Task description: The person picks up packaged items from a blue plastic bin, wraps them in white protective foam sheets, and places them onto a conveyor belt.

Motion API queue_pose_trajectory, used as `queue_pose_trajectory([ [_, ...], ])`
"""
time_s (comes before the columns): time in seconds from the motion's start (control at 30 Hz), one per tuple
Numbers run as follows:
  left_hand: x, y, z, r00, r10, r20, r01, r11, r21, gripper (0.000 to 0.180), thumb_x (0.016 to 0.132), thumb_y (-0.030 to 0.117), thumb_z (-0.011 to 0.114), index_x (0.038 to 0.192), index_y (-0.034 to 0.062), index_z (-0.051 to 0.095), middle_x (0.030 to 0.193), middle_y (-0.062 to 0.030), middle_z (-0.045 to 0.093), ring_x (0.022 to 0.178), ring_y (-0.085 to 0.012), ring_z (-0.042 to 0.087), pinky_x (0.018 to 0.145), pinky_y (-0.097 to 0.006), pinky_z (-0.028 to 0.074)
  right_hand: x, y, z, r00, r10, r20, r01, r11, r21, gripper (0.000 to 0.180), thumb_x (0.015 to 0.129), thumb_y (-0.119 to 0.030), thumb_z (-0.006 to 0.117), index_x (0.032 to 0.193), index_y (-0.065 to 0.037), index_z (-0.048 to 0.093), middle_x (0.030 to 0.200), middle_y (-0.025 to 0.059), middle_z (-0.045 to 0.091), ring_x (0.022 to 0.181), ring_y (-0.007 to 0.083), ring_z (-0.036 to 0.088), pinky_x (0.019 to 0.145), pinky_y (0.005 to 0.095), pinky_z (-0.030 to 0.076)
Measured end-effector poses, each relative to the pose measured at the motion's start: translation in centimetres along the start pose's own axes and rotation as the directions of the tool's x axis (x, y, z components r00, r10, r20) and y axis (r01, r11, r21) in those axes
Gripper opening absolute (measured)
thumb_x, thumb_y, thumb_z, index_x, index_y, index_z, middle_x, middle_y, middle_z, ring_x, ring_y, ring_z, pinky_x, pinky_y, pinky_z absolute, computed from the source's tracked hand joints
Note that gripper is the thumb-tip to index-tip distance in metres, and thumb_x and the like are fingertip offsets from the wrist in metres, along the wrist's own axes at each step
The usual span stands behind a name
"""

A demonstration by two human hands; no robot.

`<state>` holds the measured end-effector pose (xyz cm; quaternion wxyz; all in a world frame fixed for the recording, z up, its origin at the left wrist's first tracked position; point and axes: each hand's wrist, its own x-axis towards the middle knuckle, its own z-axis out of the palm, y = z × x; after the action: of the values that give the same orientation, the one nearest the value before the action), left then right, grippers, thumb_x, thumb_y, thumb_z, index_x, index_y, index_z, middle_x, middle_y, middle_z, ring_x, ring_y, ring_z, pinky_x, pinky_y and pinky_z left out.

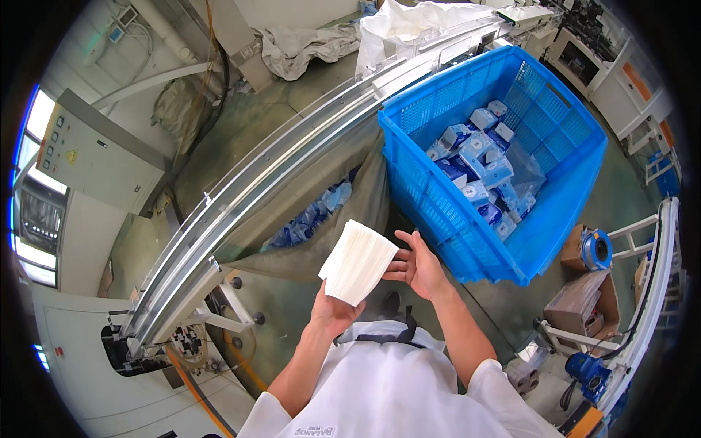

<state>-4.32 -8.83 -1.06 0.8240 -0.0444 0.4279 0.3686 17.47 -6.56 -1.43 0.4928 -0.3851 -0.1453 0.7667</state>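
A stack of white folded tissues (358, 263) is held up in front of me, its layered edge showing. My left hand (334, 309) grips the stack from below at its near left end. Beside the stack's right side is my right hand (420, 266), fingers apart and stretched toward it; the fingertips come very near or touch its edge. Past the right hand stands a big blue plastic crate (467, 252) holding several blue-and-white tissue packs (496, 171) and some clear film.
A metal-railed conveyor (241, 175) curves along the left. From it hangs a greyish cloth sling (372, 197) with blue-and-white plastic wrappers (310, 219) inside. A control cabinet (102, 160) stands far left. At the right are a cardboard box (584, 303), a blue-rimmed roll (596, 250) and a blue motor (588, 372).
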Motion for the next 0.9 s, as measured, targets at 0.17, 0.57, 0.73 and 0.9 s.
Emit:
queue_pose_trajectory([
  [0.17,0.2,-0.3,0.3,0.999,0.040,0.005,-0.040,0.999,-0.023,0.039,0.094,0.047,0.044,0.118,0.0178,0.055,0.115,0.0009,0.060,0.103,-0.0168,0.055,0.080,-0.033,0.044,0.4,1.2,-0.4,0.999,-0.046,-0.017,0.047,0.999,0.021,0.068,0.097,-0.052,0.034,0.144,-0.005,0.020,0.119,0.0208,0.057,0.099,0.0296,0.063,0.086,0.0432,0.052],
  [0.57,1.8,-1.7,0.0,0.841,0.500,0.209,-0.533,0.831,0.159,0.081,0.092,0.043,0.054,0.149,0.0174,0.001,0.144,-0.0159,0.034,0.130,-0.0293,0.038,0.107,-0.046,0.030,-0.7,2.9,3.7,0.896,-0.444,0.026,0.442,0.881,-0.171,0.082,0.073,0.002,0.070,0.140,-0.006,0.023,0.128,0.0115,0.045,0.121,0.0220,0.046,0.100,0.0359,0.040],
  [0.73,1.7,2.8,0.7,0.828,0.281,0.486,-0.426,0.878,0.218,0.099,0.082,0.063,0.053,0.150,0.0166,-0.003,0.142,-0.0182,0.036,0.127,-0.0300,0.040,0.105,-0.046,0.033,-2.1,-0.5,2.2,0.946,-0.124,0.299,0.254,0.857,-0.448,0.108,0.066,-0.002,0.077,0.149,-0.008,0.008,0.127,0.0139,0.047,0.115,0.0231,0.051,0.099,0.0358,0.040],
  [0.9,1.6,3.8,1.7,0.743,0.383,0.549,-0.653,0.596,0.467,0.100,0.079,0.021,0.072,0.150,0.0132,0.001,0.127,-0.0157,0.049,0.110,-0.0249,0.055,0.093,-0.037,0.044,-2.3,-2.0,2.9,0.970,-0.116,0.214,0.232,0.705,-0.670,0.097,0.073,-0.012,0.074,0.148,-0.009,0.013,0.116,0.0146,0.052,0.102,0.0228,0.055,0.091,0.0348,0.044],
])
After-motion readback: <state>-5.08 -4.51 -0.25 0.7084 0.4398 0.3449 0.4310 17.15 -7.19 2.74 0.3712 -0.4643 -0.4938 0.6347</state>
